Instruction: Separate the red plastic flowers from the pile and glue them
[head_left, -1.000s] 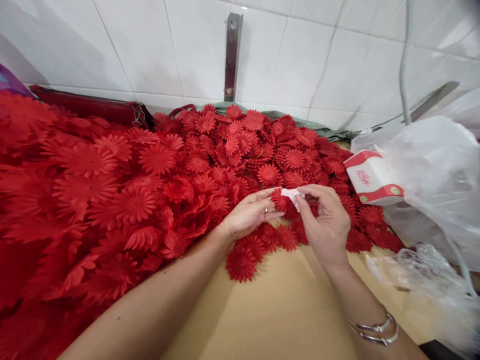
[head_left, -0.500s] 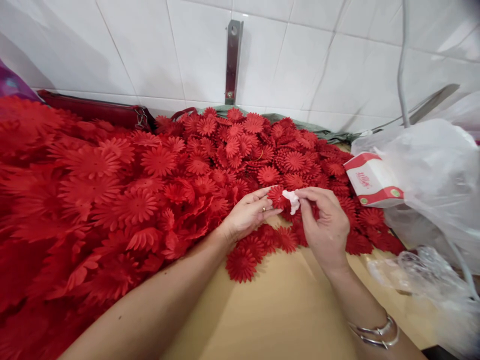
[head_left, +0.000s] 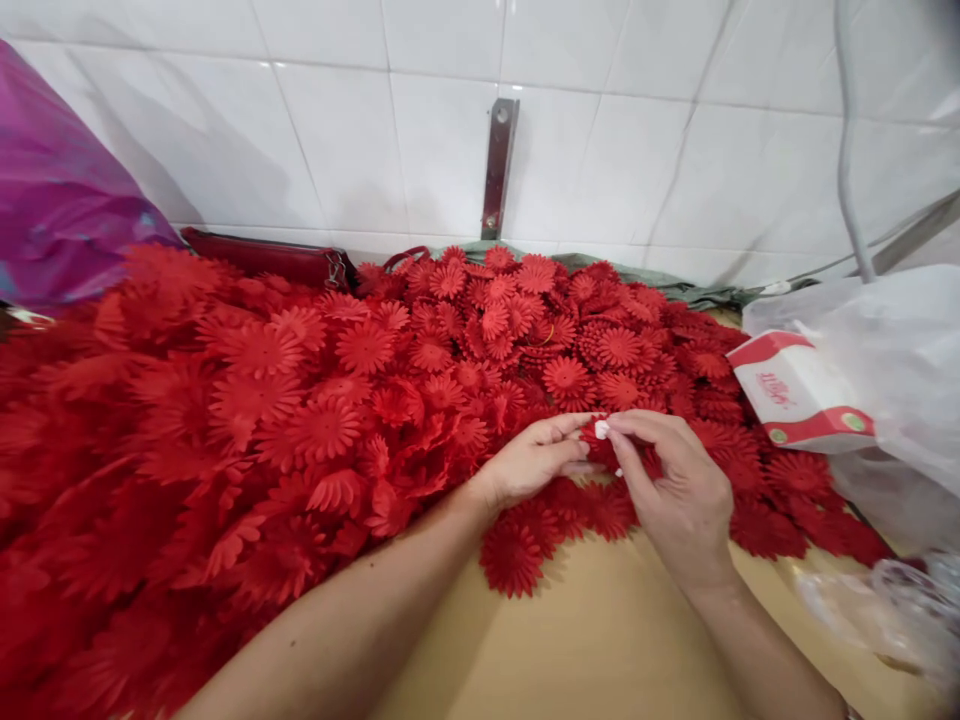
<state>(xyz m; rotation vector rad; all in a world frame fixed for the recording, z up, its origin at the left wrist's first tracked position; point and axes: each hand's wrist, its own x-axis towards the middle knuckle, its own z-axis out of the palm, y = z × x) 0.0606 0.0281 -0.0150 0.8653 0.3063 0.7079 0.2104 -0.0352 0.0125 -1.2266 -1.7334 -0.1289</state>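
Note:
My left hand (head_left: 534,460) is closed on a red artificial flower (head_left: 594,452), which shows only in part between its fingers and my right hand. Thumb and fingertips of my right hand (head_left: 679,492) pinch a small soft white piece (head_left: 601,430) against the front of that flower. Much of the white piece is hidden, and I cannot tell what it is made of. Just below both hands, several loose red flower layers (head_left: 512,553) lie overlapping on the tan tabletop (head_left: 570,640).
A large heap of red petal layers (head_left: 259,400) covers the left and back. A red and white box (head_left: 799,390) leans against a clear plastic bag (head_left: 900,370) at right. Behind, a dark red pouch (head_left: 262,258) and purple bag (head_left: 67,190) stand by the tiled wall.
The view has swung slightly left and up. My right hand has come closer to my left, and the white piece, earlier spread out, is now bunched and mostly covered at the flower.

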